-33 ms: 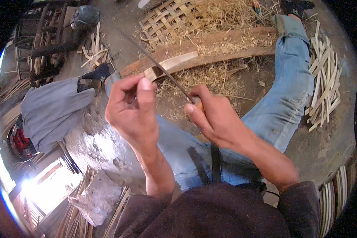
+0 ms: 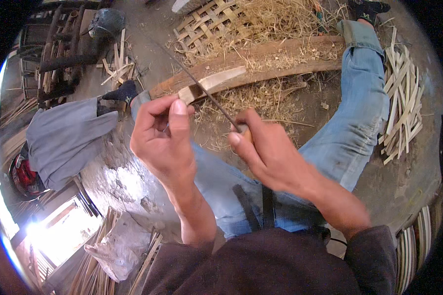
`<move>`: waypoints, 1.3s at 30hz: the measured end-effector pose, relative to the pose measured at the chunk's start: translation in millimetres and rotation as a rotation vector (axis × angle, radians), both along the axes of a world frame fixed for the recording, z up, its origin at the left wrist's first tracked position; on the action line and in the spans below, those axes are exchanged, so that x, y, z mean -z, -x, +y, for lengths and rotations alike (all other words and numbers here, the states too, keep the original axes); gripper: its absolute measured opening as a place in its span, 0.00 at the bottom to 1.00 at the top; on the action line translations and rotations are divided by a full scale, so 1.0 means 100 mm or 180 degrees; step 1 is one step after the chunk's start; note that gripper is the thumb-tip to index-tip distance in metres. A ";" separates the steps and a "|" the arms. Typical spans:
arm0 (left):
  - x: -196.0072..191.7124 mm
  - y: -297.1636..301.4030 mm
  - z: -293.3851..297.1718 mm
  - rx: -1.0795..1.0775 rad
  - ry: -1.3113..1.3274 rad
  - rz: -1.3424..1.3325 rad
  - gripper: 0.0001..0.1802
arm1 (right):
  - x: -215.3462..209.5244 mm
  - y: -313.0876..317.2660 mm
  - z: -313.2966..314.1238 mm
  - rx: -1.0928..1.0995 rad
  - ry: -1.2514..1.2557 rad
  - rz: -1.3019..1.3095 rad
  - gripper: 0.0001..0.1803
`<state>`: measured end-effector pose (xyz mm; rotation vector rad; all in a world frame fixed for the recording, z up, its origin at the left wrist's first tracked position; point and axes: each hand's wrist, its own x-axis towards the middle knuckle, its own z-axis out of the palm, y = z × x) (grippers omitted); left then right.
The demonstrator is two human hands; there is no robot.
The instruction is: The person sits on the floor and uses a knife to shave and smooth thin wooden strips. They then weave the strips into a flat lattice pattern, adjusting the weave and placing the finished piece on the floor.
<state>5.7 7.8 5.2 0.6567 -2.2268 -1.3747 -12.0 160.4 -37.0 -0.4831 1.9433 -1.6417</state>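
Note:
A pale, curved wooden piece point(image 2: 223, 77) with a dark patch or notch near its close end is pinched between the thumb and fingers of my left hand point(image 2: 165, 132). My right hand point(image 2: 270, 152) is closed round the wooden handle of a long, thin dark rod-like tool point(image 2: 219, 107). The tool slants up and to the left and crosses the wooden piece near the dark patch. Whether its shaft is a file or a narrow blade I cannot tell. Its far end is blurred.
A long brown plank point(image 2: 300, 53) lies across the ground between my legs, with shavings point(image 2: 280, 22) around it. A woven panel point(image 2: 214, 24) lies beyond. Pale strips point(image 2: 401, 98) are piled at right. Grey cloth point(image 2: 66, 137) and a whitish bag point(image 2: 120, 246) are at left.
The tool and my right hand have shifted slightly down and right. The close end of the wooden piece shows a little differently, as if turned slightly. My left hand barely moves.

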 end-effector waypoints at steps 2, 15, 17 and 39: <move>0.01 0.01 -0.03 0.0092 0.0031 0.0063 0.07 | -0.09 -0.06 0.00 0.0082 0.0114 0.0273 0.19; 0.00 0.12 -0.01 0.0157 -0.0116 0.0113 0.08 | 0.14 -0.06 0.03 0.0162 -0.0160 0.0038 0.19; 0.01 0.04 -0.03 0.0113 -0.0100 0.0030 0.08 | 0.06 -0.07 0.03 0.0032 -0.0079 0.0150 0.19; 0.03 0.06 -0.19 0.0448 -0.0236 0.0142 0.12 | 0.04 -0.08 -0.12 0.0005 -0.0213 -0.0385 0.18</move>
